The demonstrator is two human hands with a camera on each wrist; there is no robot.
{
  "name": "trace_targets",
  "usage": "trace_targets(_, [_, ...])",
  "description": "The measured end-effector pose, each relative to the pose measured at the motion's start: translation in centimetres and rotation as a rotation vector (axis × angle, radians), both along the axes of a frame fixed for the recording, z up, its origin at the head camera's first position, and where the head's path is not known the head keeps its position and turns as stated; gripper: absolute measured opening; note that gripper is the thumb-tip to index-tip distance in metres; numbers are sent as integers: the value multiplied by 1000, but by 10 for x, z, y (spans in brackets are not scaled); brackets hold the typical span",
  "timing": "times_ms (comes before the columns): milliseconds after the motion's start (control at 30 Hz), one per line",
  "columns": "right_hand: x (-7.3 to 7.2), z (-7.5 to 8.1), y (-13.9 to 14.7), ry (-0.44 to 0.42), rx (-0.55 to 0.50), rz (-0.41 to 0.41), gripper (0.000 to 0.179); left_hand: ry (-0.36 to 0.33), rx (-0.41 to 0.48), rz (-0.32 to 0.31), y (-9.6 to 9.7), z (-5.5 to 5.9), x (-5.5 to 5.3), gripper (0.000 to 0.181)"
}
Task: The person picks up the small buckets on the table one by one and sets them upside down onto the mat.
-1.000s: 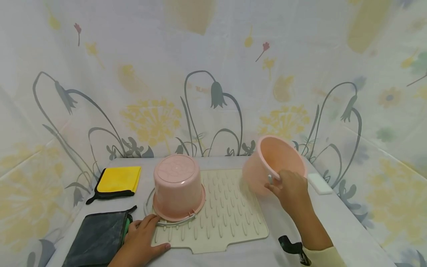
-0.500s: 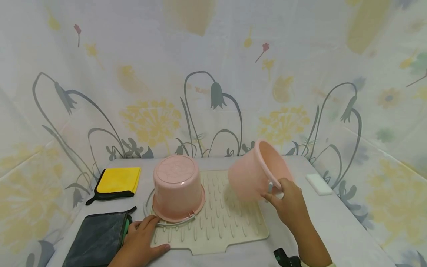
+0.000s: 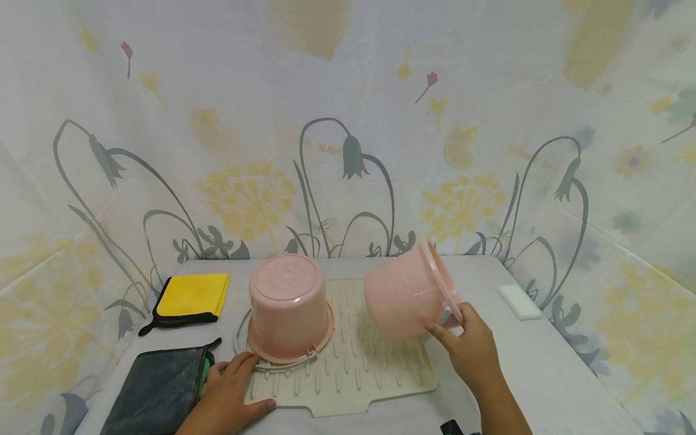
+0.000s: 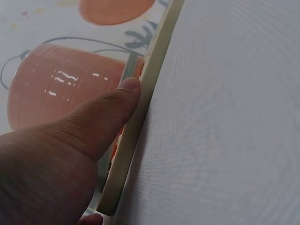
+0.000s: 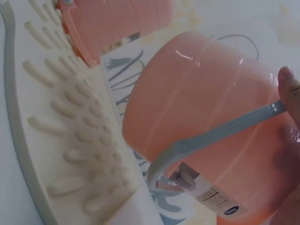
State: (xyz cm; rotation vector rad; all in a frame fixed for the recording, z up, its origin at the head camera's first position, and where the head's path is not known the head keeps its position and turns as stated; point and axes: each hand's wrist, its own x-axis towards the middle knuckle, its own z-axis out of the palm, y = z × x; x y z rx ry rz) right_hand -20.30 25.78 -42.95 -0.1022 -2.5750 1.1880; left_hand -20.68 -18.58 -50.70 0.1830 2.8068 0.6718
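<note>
My right hand (image 3: 470, 350) grips a pink bucket (image 3: 405, 293) by its rim, fingers at the rim and thumb on the outside near the grey handle (image 5: 225, 129). The bucket is tilted on its side above the right part of a cream drying mat (image 3: 348, 386), base to the left and mouth to the right. On the mat's left part, a second pink bucket (image 3: 288, 308) stands upside down, its grey handle (image 3: 288, 364) lying around the rim. My left hand (image 3: 231, 389) rests at the mat's front left corner, fingers stretched beside that handle, thumb on the mat's edge.
A yellow cloth with black edging (image 3: 193, 294) lies at the back left, with a dark grey cloth (image 3: 154, 386) in front of it. A white block (image 3: 519, 302) lies at the right. A patterned curtain (image 3: 348, 199) stands behind the white table (image 3: 554, 380).
My right hand has carried the tilted bucket left and lower over the mat, turning its mouth further to the right. The left hand and the upside-down bucket stay put.
</note>
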Motion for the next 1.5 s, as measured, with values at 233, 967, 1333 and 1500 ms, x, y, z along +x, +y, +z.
trace_targets(233, [2,-10,-2,4,-257,9,45,-21,0,15,1,2,-2,106])
trace_targets(967, [6,-37,-8,111,-723,158,41,224,493,27,54,57,21,38])
trace_targets(1333, [10,-44,-11,144,-744,184,42,100,781,-215,131,63,-11,98])
trace_targets(1500, [10,-48,-11,157,-768,199,42,176,736,-244,151,68,-24,115])
